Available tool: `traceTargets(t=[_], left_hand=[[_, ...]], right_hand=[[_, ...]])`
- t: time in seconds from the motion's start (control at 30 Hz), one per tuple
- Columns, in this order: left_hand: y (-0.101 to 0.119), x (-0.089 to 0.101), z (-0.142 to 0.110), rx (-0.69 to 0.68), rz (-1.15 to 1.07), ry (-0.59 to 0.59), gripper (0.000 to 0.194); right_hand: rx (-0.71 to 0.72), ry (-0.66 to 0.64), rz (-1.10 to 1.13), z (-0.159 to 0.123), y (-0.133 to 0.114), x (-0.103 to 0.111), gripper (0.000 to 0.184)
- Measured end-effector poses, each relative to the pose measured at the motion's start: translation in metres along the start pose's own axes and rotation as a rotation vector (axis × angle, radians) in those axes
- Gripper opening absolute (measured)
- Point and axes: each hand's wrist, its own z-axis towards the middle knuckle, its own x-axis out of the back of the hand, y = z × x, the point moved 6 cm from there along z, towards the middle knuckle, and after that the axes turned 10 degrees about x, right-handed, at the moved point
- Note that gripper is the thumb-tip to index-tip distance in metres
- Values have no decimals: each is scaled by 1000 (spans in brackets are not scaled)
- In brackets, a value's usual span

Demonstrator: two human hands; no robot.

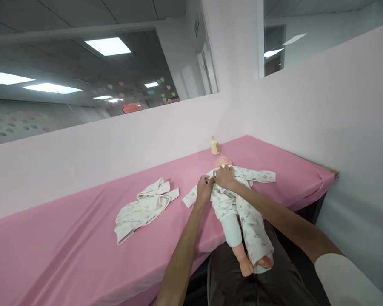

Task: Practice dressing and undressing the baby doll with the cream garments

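Observation:
A baby doll [222,161] lies on its back on the pink-covered table, its feet hanging over the front edge. It wears a white printed baby outfit [250,221]; one trouser leg reaches the foot, while the other leg is bare below a bunched hem. Both my hands meet at the doll's upper chest. My left hand [205,187] has its fingers pinched at the front of the outfit near the neckline. Beside it, my right hand [225,176] is curled over the same cloth, fingers pressed together. The small part of the fabric between my fingertips is hidden.
Another white printed baby garment [143,210] lies crumpled to the left on the pink tablecloth [76,238]. A cream-coloured bottle [215,145] stands beyond the doll's head, near the wall. Pale walls [322,106] with windows close off the table's back and right.

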Motion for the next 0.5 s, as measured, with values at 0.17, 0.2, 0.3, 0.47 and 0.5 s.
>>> traceTargets(t=[0.17, 0.2, 0.3, 0.47, 0.5], left_hand=[[12, 3, -1, -43, -6, 33, 28], [18, 5, -5, -94, -9, 65, 27], [38, 5, -24, -287, 57, 110, 25], [32, -2, -54, -251, 153, -44, 29], [27, -1, -58, -223, 155, -56, 30]], right_hand=[[-52, 99, -31, -3, 2, 4, 32], [-83, 145, -41, -4, 4, 7, 33], [-161, 265, -59, -6, 7, 13, 37], [-166, 299, -139, -8, 14, 18, 33], [-154, 306, -151, -8, 16, 19, 32]])
